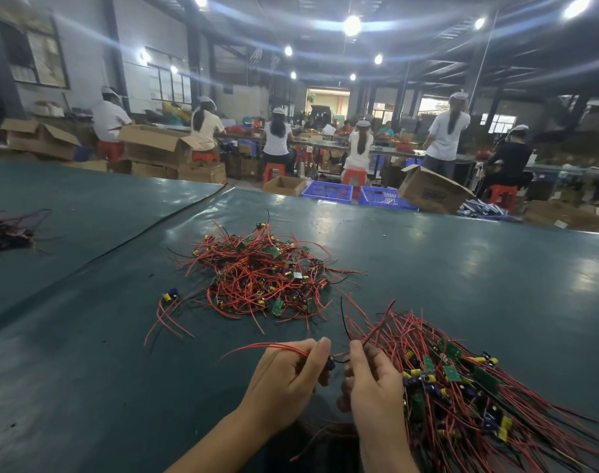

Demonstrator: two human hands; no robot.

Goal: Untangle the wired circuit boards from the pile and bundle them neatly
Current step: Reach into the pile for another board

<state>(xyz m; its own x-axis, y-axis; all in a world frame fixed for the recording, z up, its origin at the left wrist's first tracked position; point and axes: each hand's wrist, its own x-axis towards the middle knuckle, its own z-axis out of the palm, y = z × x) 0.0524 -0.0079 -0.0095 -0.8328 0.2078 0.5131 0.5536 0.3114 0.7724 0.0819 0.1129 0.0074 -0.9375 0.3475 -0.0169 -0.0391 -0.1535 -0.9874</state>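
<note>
1. I judge the step in hand to be the freeing of a single wired board (330, 365) and the straightening of its leads, ready to join the bundle (468, 387) that lies at 3 o'clock from the hands.
2. The left hand (284, 380) has its fingers (321, 348) curled. They pinch the board's red wires, which trail away toward 9 o'clock.
3. The right hand (373, 384) is curled as well. Thumb and forefinger pinch wires that rise toward 1 o'clock; I take them for the same board's leads, though I cannot be sure they are not strands of the bundle.
4. The board's small blue part sits in the gap between the two hands, touching the left fingertips and just beside the right ones, held above the worktop (462, 254).
5. The next move, as I see it, calls for drawing the leads straight and parallel, then laying the piece onto the bundle with wires pointing the same way.
6. The pile (264, 278) lies at 12 o'clock from the hands, well apart, much of it unsorted. One loose board (170, 297) lies at the pile's 8 o'clock.
</note>
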